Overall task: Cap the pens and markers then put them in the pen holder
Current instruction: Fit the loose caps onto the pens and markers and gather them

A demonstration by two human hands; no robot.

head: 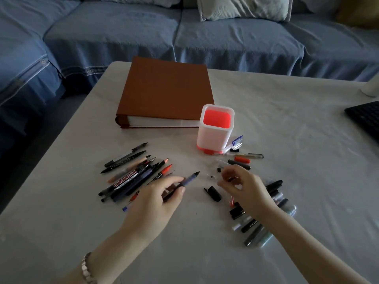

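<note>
White-and-red pen holder [215, 130]: empty, nothing capped. Left hand [155, 199] fingers pinch uncapped pen [182, 184]; right hand [244, 185] fingers curl, contents unclear.

right hand [244, 185] covers whatever its fingers pinch, can't tell if it's a cap or nothing. it also hides the near ends of the caps pile [264, 218] at 4 o'clock. left hand [158, 199] hides the rear of the blue-grip pen [188, 180] and part of the uncapped pens [131, 177] at 9 o'clock. keyboard [365, 119] cut by the right edge, white object [372, 87] at 2 o'clock too. both forearms run off the bottom edge. tiny clear bits [211, 176] on the surface between the hands: too small to id. pen holder [215, 130] hides the blue clip pen's [235, 142] body.
</note>
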